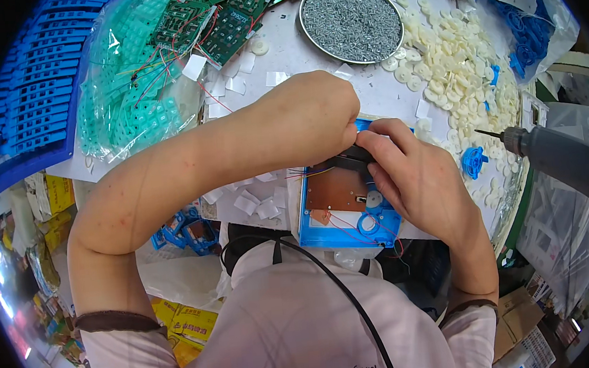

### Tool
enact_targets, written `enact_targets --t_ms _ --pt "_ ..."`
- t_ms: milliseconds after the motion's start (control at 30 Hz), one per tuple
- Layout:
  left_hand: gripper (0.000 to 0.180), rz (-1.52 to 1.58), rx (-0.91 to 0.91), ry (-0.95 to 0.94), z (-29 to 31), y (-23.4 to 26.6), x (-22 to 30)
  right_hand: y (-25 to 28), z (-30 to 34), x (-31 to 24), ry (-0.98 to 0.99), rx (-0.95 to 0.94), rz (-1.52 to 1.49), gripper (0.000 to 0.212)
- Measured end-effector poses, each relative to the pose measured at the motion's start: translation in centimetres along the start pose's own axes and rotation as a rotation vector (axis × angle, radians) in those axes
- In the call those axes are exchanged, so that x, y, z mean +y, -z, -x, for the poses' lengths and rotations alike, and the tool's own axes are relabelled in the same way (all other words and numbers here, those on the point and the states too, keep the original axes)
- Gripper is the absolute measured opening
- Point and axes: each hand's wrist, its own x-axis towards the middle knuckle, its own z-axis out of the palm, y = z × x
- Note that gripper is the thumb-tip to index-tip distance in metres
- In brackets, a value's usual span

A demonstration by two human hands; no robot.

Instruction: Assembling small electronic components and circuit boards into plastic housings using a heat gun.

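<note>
A blue plastic casing (pixel 333 236) lies open at the table's front edge, just in front of my body. Inside it are a brown circuit board (pixel 333 189), thin coloured wires and a round blue ring. Over the far end of the board sits a black plastic part (pixel 353 157). My left hand (pixel 320 113) is closed above the casing's far left side, its fingertips mostly hidden behind the hand. From the right, my right hand (pixel 415 174) pinches the black part between thumb and fingers. The two hands meet at this part.
Beyond my hands stand a round tray of small metal screws (pixel 351 20) and green circuit boards (pixel 234 29). Pale plastic discs (pixel 465 67) heap at right, near an electric screwdriver (pixel 554 146). Bagged teal keypads (pixel 134 79) and blue plastic parts (pixel 30 80) lie left.
</note>
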Motion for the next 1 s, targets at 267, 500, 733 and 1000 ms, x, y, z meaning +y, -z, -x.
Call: enact_targets --t_ms 267,500,733,1000 --pt "0.019 -0.148 0.027 -0.051 -0.7 1.0 0.4 -0.2 0.5 -0.1 -0.068 0.056 -0.089 0.039" --pt "0.015 -0.419 0.389 -0.058 -7.3 2.1 -4.7 -0.5 0.7 -0.5 -0.047 0.091 -0.012 0.047" --pt "0.023 -0.532 0.444 -0.112 -7.5 1.0 -5.3 4.9 3.9 -3.0 0.066 0.249 0.048 0.038" --pt "0.020 -0.627 0.414 -0.135 -8.6 1.5 -4.7 10.6 5.4 6.1 0.444 0.861 -0.987 0.061"
